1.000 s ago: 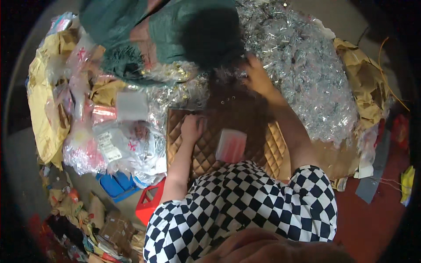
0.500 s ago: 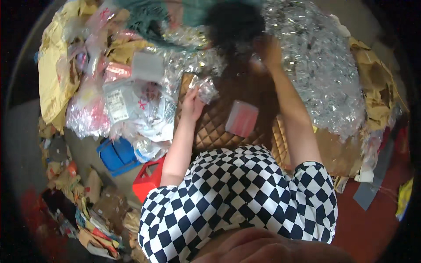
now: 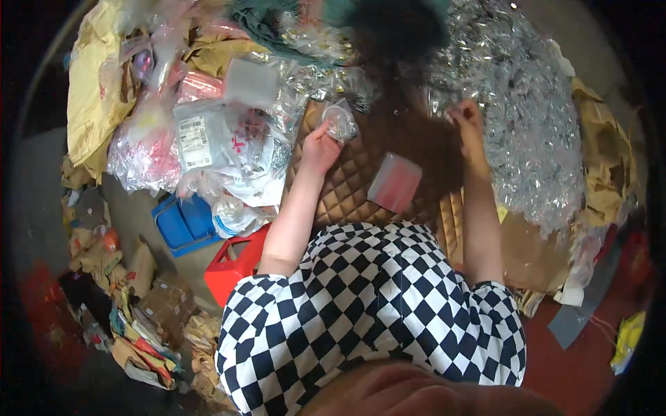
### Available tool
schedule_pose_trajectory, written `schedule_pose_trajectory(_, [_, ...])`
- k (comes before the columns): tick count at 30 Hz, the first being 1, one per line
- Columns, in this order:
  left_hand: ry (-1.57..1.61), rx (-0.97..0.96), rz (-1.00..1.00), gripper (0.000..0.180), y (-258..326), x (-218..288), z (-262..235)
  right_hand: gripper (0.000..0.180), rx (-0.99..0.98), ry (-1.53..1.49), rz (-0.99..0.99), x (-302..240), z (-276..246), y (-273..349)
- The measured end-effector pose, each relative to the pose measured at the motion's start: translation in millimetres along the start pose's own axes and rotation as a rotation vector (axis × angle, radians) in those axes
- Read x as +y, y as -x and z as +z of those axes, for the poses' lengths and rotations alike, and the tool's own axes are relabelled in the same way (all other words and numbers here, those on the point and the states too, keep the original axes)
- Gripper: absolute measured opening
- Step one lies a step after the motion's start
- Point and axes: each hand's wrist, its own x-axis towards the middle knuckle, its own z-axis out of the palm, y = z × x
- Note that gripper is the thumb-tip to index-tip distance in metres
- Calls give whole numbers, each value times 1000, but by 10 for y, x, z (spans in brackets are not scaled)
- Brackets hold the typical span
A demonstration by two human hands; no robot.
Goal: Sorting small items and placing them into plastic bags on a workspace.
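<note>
In my left hand (image 3: 321, 151) is a small clear plastic packet (image 3: 340, 122), pinched between thumb and fingers, with a pale ring shape showing in it. My right hand (image 3: 470, 123) is at the edge of the shiny pile, fingers drawn together. At its fingertips is another small clear packet (image 3: 436, 104), partly blurred. Between my forearms a squarish clear pack with a reddish face (image 3: 395, 183) lies on a brown quilted mat (image 3: 340, 197). A dark blurred shape (image 3: 395, 35) hides what lies beyond the mat.
A large heap of clear shiny packets (image 3: 517, 125) spreads along the right. On the left lie a grey mailing bag (image 3: 196, 142), a frosted square pack (image 3: 251, 83) and brown paper (image 3: 97, 97). Blue (image 3: 186, 225) and red plastic stools (image 3: 236, 263) stand below, near cardboard scraps (image 3: 166, 301).
My right hand has come back toward me and to the right, its packet showing more plainly. The left hand still holds its packet. The whole view has shifted slightly.
</note>
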Motion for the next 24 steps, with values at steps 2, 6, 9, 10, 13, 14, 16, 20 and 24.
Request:
schedule_pose_trajectory(2, [-6,-42,-48,37,32,-52,82,22,96,-306,222,81,-271,414])
schedule_pose_trajectory(6, [-79,-126,-125,38,129,-202,284,39,72,-396,390,285,-632,981])
schedule_pose_trajectory(9, [-40,-97,-126,38,260,-370,265,44,6,-462,338,110,-612,1294])
schedule_pose_trajectory(10, [-43,-99,-121,38,319,-390,274,45,16,-548,354,-62,-498,1412])
schedule_pose_trajectory(13, [-67,-62,-110,38,449,-423,281,44,43,-750,325,-649,73,1715])
schedule_pose_trajectory(14, [-143,-55,-90,40,472,-458,278,45,-39,-878,354,-513,154,1709])
schedule_pose_trajectory(16, [-216,-43,-49,42,511,-580,275,42,-116,-818,354,-425,420,1741])
schedule_pose_trajectory(20, [-65,-5,-106,42,747,-1018,485,50,-107,123,12,89,868,1772])
schedule_pose_trajectory(24, [-634,-97,133,44,1048,-1031,391,52,-228,-36,399,-222,1086,2057])
